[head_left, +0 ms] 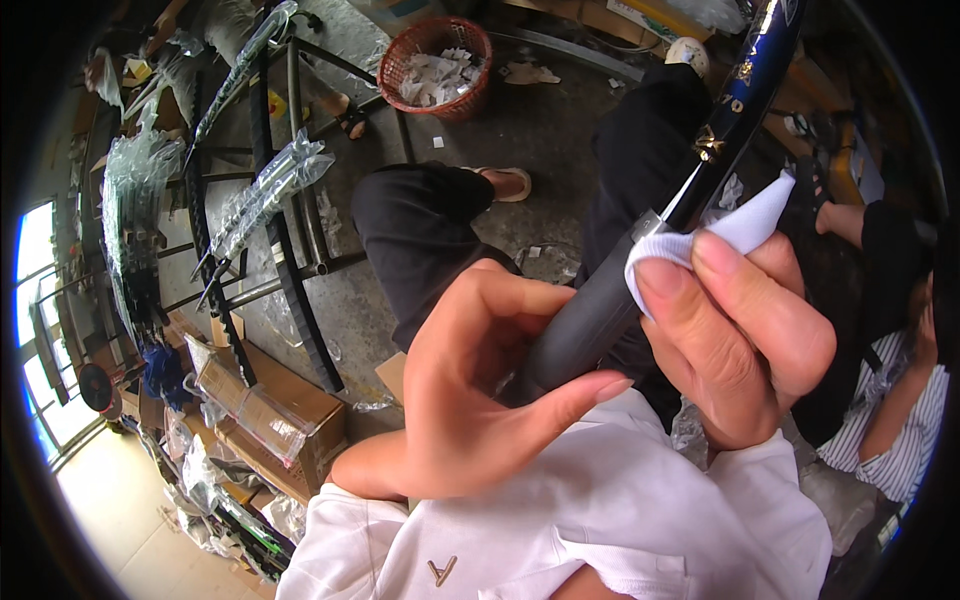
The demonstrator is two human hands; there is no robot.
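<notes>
Rod [735, 95]: mid-wipe, I judge; what's done or left, I cannot tell;
Left hand [455, 395]: curled around rod's grip [590, 310];
Right hand [735, 340]: pinching white cloth [757, 218] beside rod's collar [648, 223]

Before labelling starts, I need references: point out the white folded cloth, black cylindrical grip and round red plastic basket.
White folded cloth [758, 217], head view: its upper flap.
Black cylindrical grip [588, 318], head view: middle of its side.
Round red plastic basket [430, 36], head view: inner wall.
</notes>
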